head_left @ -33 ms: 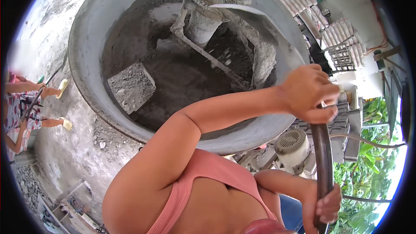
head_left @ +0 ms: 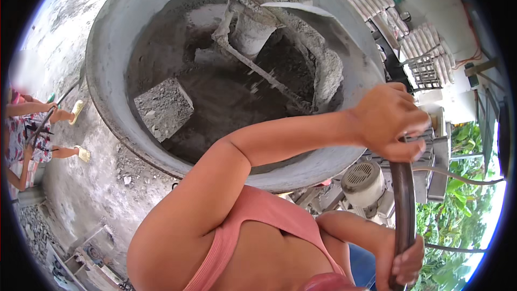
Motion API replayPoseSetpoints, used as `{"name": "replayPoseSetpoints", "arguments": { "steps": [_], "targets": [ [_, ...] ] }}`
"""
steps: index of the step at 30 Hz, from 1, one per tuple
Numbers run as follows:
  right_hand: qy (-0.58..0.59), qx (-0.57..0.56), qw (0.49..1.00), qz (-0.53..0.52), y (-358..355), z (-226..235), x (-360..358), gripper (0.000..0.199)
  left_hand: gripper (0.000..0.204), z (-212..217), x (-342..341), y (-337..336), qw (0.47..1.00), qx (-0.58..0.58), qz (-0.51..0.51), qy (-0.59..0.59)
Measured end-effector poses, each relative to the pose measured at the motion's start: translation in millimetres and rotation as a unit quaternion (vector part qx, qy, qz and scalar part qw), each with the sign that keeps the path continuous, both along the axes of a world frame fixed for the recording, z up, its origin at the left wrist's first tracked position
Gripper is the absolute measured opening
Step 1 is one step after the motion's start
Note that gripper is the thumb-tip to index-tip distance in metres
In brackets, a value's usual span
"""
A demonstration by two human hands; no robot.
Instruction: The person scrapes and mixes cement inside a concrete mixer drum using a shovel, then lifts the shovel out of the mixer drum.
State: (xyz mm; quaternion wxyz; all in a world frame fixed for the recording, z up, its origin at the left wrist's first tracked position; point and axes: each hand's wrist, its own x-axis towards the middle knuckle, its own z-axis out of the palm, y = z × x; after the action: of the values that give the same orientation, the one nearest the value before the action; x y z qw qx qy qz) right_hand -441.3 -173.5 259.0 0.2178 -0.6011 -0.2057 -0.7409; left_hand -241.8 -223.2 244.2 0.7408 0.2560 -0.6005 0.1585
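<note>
Mixing drum [head_left: 110, 64] left of pole [head_left: 404, 199], motor [head_left: 363, 184] between them

- I am looking down into a small cement workshop, partly open to the outdoors.
- Most of my view is a wide round metal tub [head_left: 105, 75], with grey mix [head_left: 231, 99] across its bottom.
- A mixing arm [head_left: 250, 37] caked in hardened grey stands inside it.
- Just beside its rim I can see a dusty motor [head_left: 362, 183] with a slotted cover.
- Rows of pale rounded pieces [head_left: 428, 43] lie stacked near a wall [head_left: 439, 2].
- I see a stained rough floor [head_left: 75, 183], a heap of gravel [head_left: 35, 230] and leafy plants [head_left: 447, 215] outside.
</note>
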Motion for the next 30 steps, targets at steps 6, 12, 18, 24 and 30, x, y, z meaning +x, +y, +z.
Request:
{"name": "replayPoseSetpoints", "arguments": {
  "steps": [6, 12, 18, 24, 30],
  "targets": [
    [0.018, -0.086, 0.996, 0.009, 21, 5, -30, 0.039, 0.034, 26, -10, 22, 0.997, -0.061, 0.026, -0.036],
    [0.005, 0.082, 0.997, 0.01, -25, -26, 9, 0.037, 0.031, -30, 30, -26, 0.997, 0.037, 0.073, -0.002],
    [-0.031, 0.012, 0.974, 0.226, 4, -7, -1, 0.036, 0.026, 5, 12, 10, 0.998, -0.043, 0.039, -0.002],
    [0.0, 0.119, 0.993, 0.01, -8, -41, 39, 0.032, 0.024, -27, 54, -20, 0.996, 0.079, 0.03, 0.0],
    [0.001, 0.172, 0.984, 0.033, -14, -45, 22, 0.036, 0.021, -35, 43, -16, 0.994, 0.083, 0.072, -0.007]
  ]
}}
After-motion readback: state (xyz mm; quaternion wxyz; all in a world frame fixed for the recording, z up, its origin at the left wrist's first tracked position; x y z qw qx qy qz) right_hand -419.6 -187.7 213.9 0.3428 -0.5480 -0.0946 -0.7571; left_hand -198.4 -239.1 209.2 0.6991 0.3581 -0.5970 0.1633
